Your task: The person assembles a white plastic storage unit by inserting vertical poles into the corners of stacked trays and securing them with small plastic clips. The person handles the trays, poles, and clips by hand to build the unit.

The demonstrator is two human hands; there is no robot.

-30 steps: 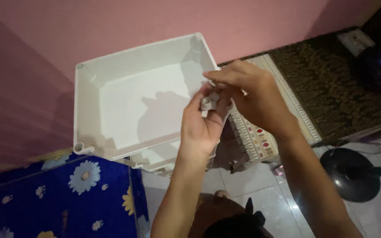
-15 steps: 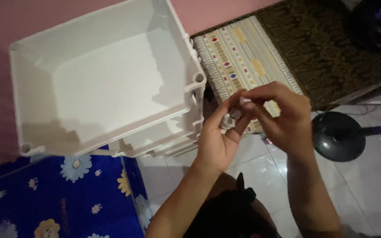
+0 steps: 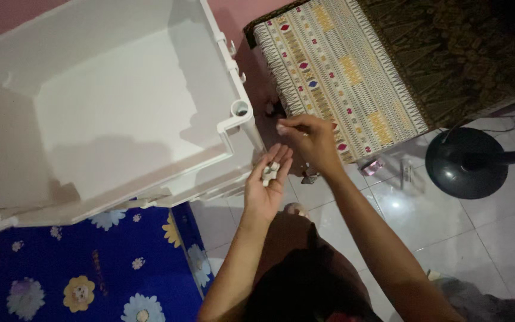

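Note:
A stack of white plastic drawer frames (image 3: 222,128) fills the upper left; its top tray is bare inside, with a round socket (image 3: 240,109) at its near right corner. My left hand (image 3: 267,186) is palm up just right of the stack and cups a few small white plastic connectors (image 3: 271,172). My right hand (image 3: 308,140) hovers just above it, near the stack's corner, with fingertips pinched on one small white piece.
A patterned woven mat (image 3: 335,71) lies on the floor beyond my hands. The round black base of a fan (image 3: 465,162) stands on the white tiles at right. A blue flowered mattress (image 3: 84,268) lies at lower left. A pink wall is behind the stack.
The view has dropped and moved closer to the stack. My hands have come apart: the left now lies open with the pieces, the right has lifted off with one pinched.

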